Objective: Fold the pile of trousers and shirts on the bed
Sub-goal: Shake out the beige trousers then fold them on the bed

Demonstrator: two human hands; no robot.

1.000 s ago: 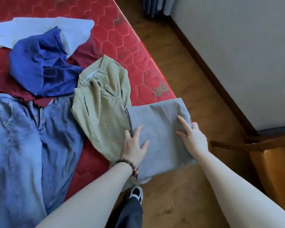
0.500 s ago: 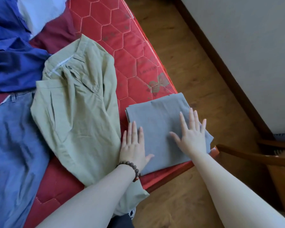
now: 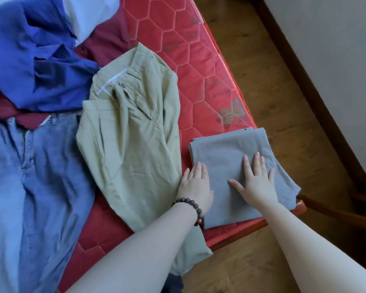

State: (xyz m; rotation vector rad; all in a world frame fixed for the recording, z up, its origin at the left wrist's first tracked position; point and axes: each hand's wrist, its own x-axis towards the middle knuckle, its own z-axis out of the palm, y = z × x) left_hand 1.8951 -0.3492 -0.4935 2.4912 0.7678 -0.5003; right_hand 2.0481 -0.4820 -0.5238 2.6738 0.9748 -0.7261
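A folded grey garment (image 3: 224,151) lies flat at the near right corner of the red mattress (image 3: 201,85). My left hand (image 3: 195,187), with a bead bracelet at the wrist, presses flat on its left edge. My right hand (image 3: 255,179) rests flat on its middle with the fingers spread. To the left lie unfolded olive trousers (image 3: 131,132), one leg hanging over the bed's edge. Blue jeans (image 3: 34,176) are spread out at the far left. A blue shirt (image 3: 34,60), a dark red garment (image 3: 106,39) and a white one (image 3: 87,11) are heaped at the back.
Wooden floor (image 3: 273,85) runs along the right side of the bed, bounded by a white wall (image 3: 336,49) with a dark skirting board. A wooden chair part (image 3: 347,210) juts in at the right, close to the bed's corner.
The grey garment went from hanging over the bed's edge to lying on the corner of the mattress. Both hands flattened on it and the left slid to its left edge.
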